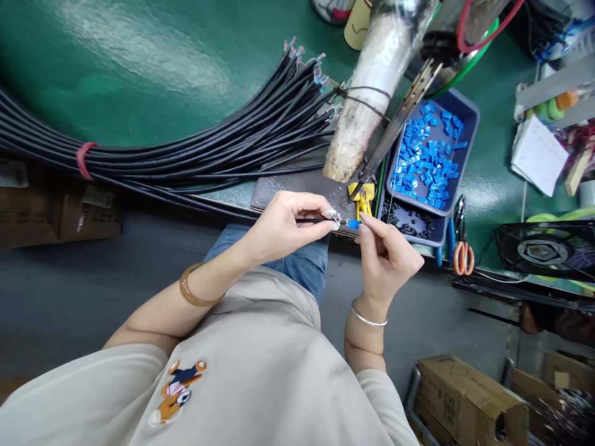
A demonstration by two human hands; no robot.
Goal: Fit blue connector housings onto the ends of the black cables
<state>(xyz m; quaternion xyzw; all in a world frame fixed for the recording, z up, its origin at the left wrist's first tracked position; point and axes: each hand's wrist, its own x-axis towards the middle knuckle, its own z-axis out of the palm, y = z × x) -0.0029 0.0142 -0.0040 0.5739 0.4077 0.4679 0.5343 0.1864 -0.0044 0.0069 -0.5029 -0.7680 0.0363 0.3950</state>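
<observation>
Gripping black round cable, left hand faces right hand, pinching small blue plastic connector. Tilting may misalign thin wires.

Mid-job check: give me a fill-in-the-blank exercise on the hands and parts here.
The black cable is held by the ____ hand.
The small connector at the right hand is coloured ____.
The scissors have ____ handles.
The upper bin holds blue pieces; the lower bin holds ____ ones.

Missing words: left; blue; orange; black.
</observation>
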